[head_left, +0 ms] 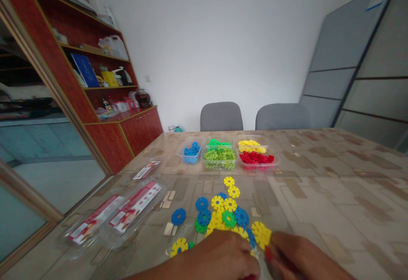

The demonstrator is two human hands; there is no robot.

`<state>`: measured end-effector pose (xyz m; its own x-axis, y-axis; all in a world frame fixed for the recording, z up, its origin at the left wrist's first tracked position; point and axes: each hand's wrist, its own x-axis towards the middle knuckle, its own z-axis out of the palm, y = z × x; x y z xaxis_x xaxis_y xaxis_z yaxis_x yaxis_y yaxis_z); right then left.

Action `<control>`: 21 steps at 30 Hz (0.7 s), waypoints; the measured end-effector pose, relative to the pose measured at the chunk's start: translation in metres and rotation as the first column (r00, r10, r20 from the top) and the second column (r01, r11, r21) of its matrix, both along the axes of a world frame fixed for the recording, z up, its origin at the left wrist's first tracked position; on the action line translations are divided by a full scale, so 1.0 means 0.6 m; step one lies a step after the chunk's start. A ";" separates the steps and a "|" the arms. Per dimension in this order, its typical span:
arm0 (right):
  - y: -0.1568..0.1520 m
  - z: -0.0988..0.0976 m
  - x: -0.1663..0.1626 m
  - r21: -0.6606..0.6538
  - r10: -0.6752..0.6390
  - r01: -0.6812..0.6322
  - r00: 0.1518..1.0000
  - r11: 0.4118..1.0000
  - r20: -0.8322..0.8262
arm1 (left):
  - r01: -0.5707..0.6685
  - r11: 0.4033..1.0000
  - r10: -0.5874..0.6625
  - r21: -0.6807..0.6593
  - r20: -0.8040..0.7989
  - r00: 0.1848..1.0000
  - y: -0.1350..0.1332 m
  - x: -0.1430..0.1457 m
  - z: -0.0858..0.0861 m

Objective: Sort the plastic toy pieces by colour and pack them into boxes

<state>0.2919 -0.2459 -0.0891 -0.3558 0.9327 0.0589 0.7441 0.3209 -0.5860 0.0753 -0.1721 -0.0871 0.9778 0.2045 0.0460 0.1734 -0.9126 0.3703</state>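
A pile of flat snowflake-shaped plastic pieces (223, 216), yellow, blue and green, lies on the table (334, 195) in front of me. My left hand (223, 256) rests at the near edge of the pile with its fingers curled down. My right hand (299, 256) lies just right of it, fingers closed beside a yellow piece (261, 234), with a bit of red showing at its fingertips. What either hand holds is hidden. One blue piece (178, 216) and one yellow piece (179, 247) lie apart on the left.
Clear tubs at mid-table hold sorted pieces: blue (191, 151), green (219, 156), yellow (251, 145), red (256, 159). Clear lids with red labels (127, 210) lie at the left. Two grey chairs (221, 116) stand behind the table. A red cabinet (105, 101) stands left.
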 end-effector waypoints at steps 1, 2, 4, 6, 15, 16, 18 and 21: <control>0.005 0.009 0.011 -0.003 -0.025 0.025 1.000 1.000 0.003 | -0.010 1.000 0.010 -0.028 -0.003 1.000 0.000 0.000 0.003; 0.012 0.017 0.023 -0.010 -0.049 0.049 0.999 0.999 0.008 | -0.023 0.997 0.022 -0.068 -0.003 1.000 0.001 0.000 0.010; 0.035 0.032 0.050 -0.016 -0.099 0.100 0.995 0.995 0.031 | -0.056 0.988 0.058 -0.143 0.006 0.998 0.008 -0.001 0.033; 0.068 0.047 0.079 0.052 -0.118 0.115 0.992 0.992 0.047 | -0.103 0.978 0.110 -0.179 0.033 0.993 0.028 0.002 0.063; 0.268 0.113 0.153 0.286 -0.387 0.341 0.914 0.896 0.124 | -0.460 0.875 0.485 -0.155 0.263 0.834 0.234 0.151 0.138; 0.288 0.115 0.153 0.297 -0.409 0.358 0.903 0.885 0.132 | -0.484 0.862 0.506 -0.149 0.274 0.818 0.253 0.172 0.137; 0.317 0.114 0.153 0.306 -0.437 0.379 0.887 0.874 0.149 | -0.528 0.837 0.546 -0.143 0.284 0.788 0.280 0.205 0.132; 0.328 0.101 0.158 0.309 -0.441 0.380 0.884 0.872 0.158 | -0.573 0.806 0.590 -0.151 0.298 0.751 0.296 0.216 0.116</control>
<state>0.3869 -0.0492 -0.0282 0.0241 0.9576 0.2869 0.9397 0.0762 -0.3333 0.2050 0.0056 -0.0176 0.6017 0.7386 0.3041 0.5308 -0.6542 0.5388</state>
